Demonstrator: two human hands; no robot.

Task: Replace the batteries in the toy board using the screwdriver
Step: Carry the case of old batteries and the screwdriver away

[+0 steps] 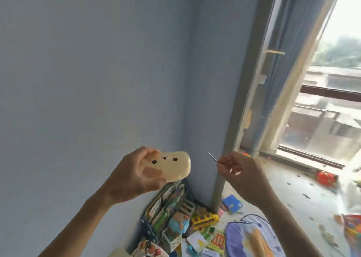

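My left hand (pixel 134 176) is raised in front of the blue wall and grips a cream, rounded toy (pixel 172 165) with a small face of two black dots on it. My thumb has a plaster and lies across the toy's front. To its right my right hand (pixel 240 170) pinches a thin metal screwdriver (pixel 213 157) between fingertips. The shaft points up and to the left, its tip a short gap from the toy's right end. The handle is hidden inside my fingers.
Below, on the floor in the corner, stand a rack of books (pixel 168 204), a yellow toy bus (pixel 204 218) and other toys. A blue-purple cushion (pixel 252 237) lies at lower right. A window (pixel 324 104) with blue curtain fills the right side.
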